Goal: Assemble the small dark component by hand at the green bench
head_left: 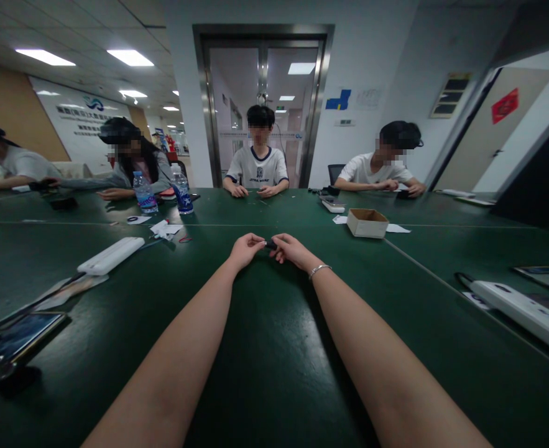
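A small black object with a bright, silvery end [270, 245] is held between my two hands, just above the green table [274, 348]. Its exact kind is too small to make out. The fingers of my left hand [247, 251] pinch the silvery end. My right hand [293, 251] has thumb and fingers closed around the black end, hiding part of it. A silver bracelet [319, 270] circles my right wrist. Both forearms stretch forward over the table.
White power strips lie left [113, 255] and right [526, 308]. A phone [17, 342] is at the near left. Two water bottles [144, 193] stand beyond scraps of paper [166, 229]. An open box [367, 224] sits at the right. Several people sit around the table.
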Demonstrator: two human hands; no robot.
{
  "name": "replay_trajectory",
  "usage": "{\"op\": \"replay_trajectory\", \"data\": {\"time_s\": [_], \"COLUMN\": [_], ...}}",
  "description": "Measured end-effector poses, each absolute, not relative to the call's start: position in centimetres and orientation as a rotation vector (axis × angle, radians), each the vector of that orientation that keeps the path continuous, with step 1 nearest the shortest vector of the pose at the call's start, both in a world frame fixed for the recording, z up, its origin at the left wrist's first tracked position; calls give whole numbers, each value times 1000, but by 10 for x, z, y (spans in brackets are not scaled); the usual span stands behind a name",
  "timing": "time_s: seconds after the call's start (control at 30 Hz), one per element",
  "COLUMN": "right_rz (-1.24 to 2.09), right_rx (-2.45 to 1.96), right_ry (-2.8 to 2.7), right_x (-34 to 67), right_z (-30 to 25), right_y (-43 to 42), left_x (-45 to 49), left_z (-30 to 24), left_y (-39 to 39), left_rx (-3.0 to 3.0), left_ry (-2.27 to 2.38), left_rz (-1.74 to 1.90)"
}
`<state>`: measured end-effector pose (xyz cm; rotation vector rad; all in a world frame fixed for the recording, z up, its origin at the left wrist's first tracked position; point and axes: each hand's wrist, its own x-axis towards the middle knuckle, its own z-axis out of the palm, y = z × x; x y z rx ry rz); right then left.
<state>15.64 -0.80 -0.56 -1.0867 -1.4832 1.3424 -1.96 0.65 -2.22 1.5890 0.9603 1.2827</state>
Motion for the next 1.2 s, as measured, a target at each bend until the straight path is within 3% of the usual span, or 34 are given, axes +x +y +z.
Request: {"op": "replay_trajectory", "data": {"time_s": [1.2], "right_rz": [1383], "right_rx": [-1035], "right_ry": [-1512], "right_x": [158], "right_z": [-3], "right_y": [-9], "left_x": [-21], "left_z": [-22], "left_y": [8], "left_rx": [1596], "left_ry": [1038], "left_rz": [1295]}}
